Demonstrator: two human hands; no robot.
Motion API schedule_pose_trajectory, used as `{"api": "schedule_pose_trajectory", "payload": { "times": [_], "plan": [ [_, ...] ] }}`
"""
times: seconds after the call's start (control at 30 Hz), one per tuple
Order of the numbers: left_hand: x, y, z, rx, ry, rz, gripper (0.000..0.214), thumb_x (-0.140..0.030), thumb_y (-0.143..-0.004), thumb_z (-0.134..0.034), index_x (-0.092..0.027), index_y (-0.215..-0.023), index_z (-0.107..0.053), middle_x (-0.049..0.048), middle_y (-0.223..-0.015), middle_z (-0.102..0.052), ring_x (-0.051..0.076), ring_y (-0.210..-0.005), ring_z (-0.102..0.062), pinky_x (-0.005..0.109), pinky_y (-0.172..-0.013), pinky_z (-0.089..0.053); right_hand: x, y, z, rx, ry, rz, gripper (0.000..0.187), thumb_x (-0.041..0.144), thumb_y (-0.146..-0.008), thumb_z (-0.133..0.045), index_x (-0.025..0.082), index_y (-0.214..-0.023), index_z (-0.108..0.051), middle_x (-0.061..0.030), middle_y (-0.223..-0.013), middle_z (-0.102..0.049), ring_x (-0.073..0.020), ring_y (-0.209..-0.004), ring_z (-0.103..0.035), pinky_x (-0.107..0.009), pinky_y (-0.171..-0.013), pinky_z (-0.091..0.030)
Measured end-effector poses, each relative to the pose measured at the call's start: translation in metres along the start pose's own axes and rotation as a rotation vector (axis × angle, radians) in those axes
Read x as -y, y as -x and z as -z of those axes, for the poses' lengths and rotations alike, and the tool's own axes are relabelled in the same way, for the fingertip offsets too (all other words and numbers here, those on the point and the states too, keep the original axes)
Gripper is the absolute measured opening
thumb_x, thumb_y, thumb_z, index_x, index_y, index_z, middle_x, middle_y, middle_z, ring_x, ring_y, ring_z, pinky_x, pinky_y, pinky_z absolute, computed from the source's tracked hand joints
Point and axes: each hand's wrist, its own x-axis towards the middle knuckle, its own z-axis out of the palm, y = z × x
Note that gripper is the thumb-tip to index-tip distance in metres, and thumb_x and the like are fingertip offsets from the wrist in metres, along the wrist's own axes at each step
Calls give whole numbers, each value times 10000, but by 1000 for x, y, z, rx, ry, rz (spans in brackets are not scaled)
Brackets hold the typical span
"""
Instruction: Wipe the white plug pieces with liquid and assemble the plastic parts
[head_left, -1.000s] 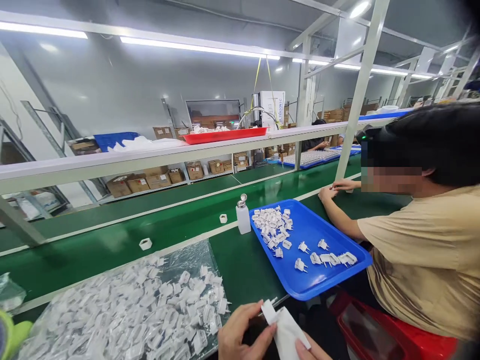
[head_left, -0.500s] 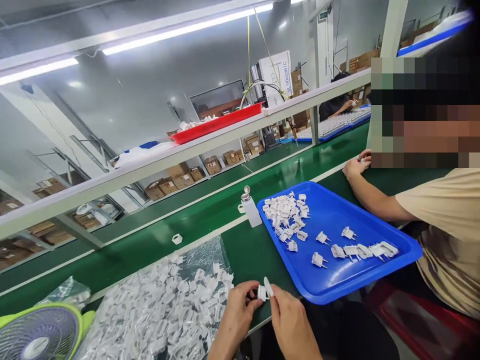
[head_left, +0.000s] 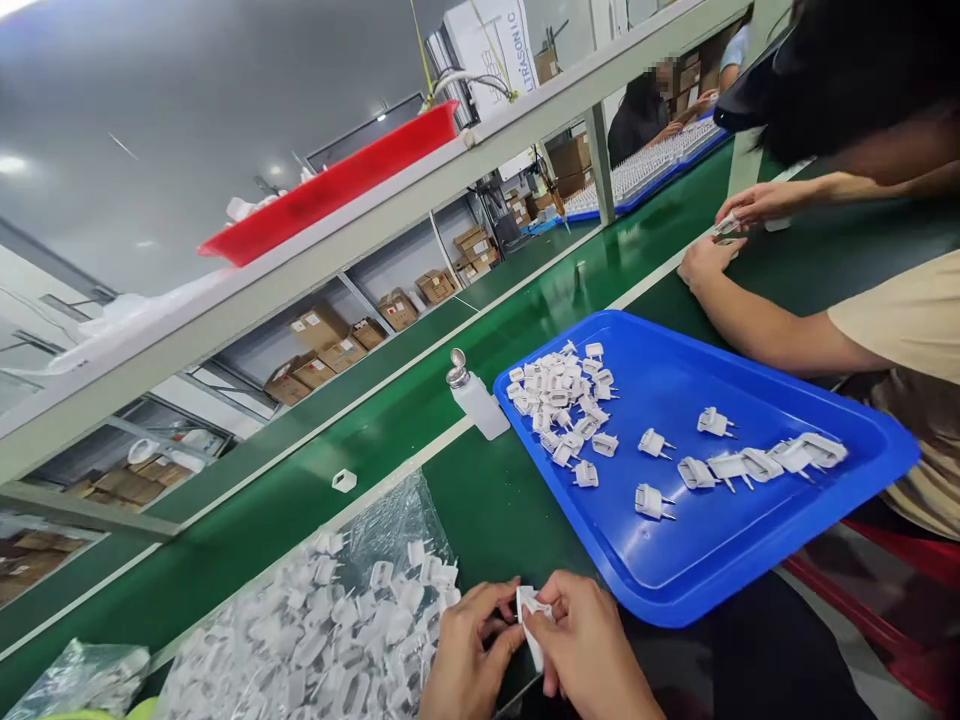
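Both hands (head_left: pixel 525 640) pinch one plug (head_left: pixel 529 608); few plugs lie on the tray (head_left: pixel 720 560) at two o'clock, many wait in the bag (head_left: pixel 337 630).

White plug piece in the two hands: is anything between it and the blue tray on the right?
Nothing visible. The left hand and right hand pinch the white plug piece together, just left of the blue tray. Only bare green table lies between it and the tray's near rim.
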Motion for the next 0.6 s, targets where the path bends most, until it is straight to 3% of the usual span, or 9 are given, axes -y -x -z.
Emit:
{"api": "schedule_pose_trajectory", "payload": {
  "times": [0.17, 0.33, 0.6],
  "plan": [
    [13, -4, 7, 81, -127, -72, 358, -183, -904, -628, -257, -1236, -741, 59, -955, -732, 186, -863, -710, 249, -738, -602, 4, -1, -3, 20, -103, -82, 192, 385, -774, -582, 232, -684, -509, 72, -431, -536, -80, -304, -498, -161, -309, -259],
    [21, -1, 5, -1, -120, -151, 470, -101, -845, -649, -314, -1254, -736, 36, -965, -767, 166, -842, -729, 201, -724, -594, 4, 1, -5, 9, -180, -123, 272, 473, -787, -587, 226, -692, -524, 80, -383, -486, -66, -302, -445, -151, -319, -253],
    [15, -1, 11, 99, -166, -165, 505, -87, -899, -591, -314, -1343, -673, 52, -1045, -767, 168, -900, -728, 220, -777, -602, 15, 2, -8, -95, -164, -94, 335, 503, -853, -623, 209, -704, -568, 30, -392, -565, -101, -298, -512, -154, -319, -317]
  ]
}}
